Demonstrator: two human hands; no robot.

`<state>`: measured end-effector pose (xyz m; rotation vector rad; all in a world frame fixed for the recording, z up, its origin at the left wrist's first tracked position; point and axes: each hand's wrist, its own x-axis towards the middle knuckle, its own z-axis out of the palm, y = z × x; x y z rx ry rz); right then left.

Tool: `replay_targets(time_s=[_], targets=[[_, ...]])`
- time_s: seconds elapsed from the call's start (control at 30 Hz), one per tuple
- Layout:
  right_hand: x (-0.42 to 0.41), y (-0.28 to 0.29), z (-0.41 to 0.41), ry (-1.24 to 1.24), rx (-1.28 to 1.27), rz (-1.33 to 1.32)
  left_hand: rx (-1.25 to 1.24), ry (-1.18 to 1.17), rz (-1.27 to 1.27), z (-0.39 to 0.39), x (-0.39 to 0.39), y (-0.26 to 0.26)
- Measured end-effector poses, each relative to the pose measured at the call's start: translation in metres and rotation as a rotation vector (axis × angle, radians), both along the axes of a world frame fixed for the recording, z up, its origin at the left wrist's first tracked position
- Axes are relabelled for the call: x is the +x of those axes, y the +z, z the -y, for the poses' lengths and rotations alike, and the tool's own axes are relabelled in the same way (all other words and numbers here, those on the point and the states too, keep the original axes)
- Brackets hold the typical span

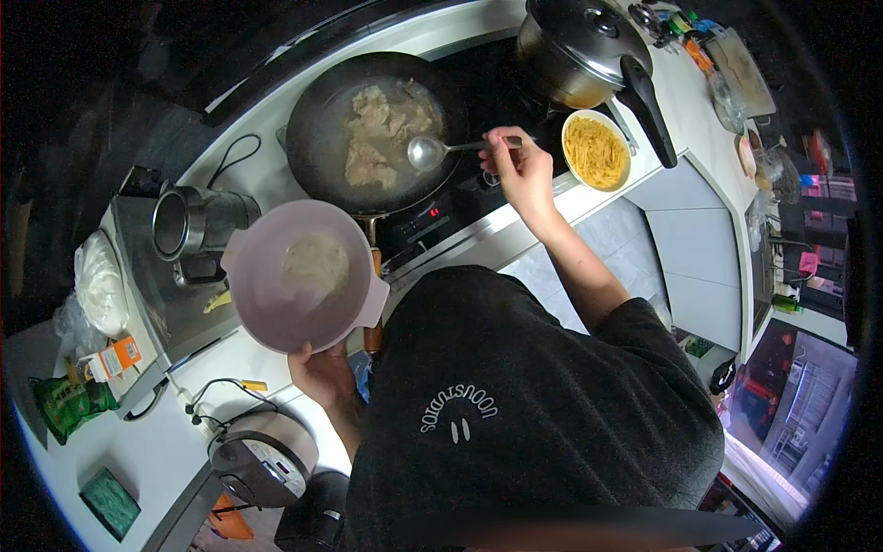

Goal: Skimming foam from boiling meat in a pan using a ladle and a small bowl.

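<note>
My right hand (519,169) grips the handle of a metal spoon (426,152), whose bowl hangs over the right part of a dark frying pan (321,165). Pieces of pale meat (370,165) lie in cloudy liquid in the pan, which stands on a black cooktop (483,96). My left hand (323,372) holds a pink two-handled bowl (265,303) by its near rim, to the lower left of the pan. Some whitish liquid (316,262) is at the bottom of that bowl. The pan's wooden handle (373,338) passes partly behind the bowl.
A lidded pressure cooker (572,62) stands at the upper right, its black handle jutting towards me. Beside it is a bowl of yellow strips (595,152). A glass jug (200,224) is left of the pan. A rice cooker (263,459) and a green scouring pad (110,504) sit at the lower left.
</note>
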<state>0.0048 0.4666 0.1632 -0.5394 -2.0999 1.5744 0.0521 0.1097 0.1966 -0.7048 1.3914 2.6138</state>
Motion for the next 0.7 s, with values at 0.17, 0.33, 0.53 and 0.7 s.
replay_targets(time_s=[0.17, 0.33, 0.53, 0.7], targets=[[0.002, -0.008, 0.007, 0.016, 0.024, -0.005, -0.016, -0.013, 0.0, 0.0, -0.002, 0.001], [0.003, -0.01, 0.012, 0.046, 0.035, 0.003, -0.02, 0.01, 0.006, -0.002, -0.001, 0.001], [0.002, -0.016, 0.015, 0.063, 0.061, 0.002, -0.013, 0.005, 0.003, -0.003, -0.002, 0.003], [0.002, -0.016, 0.018, 0.096, 0.001, 0.035, -0.012, 0.03, 0.015, -0.006, -0.002, 0.005]])
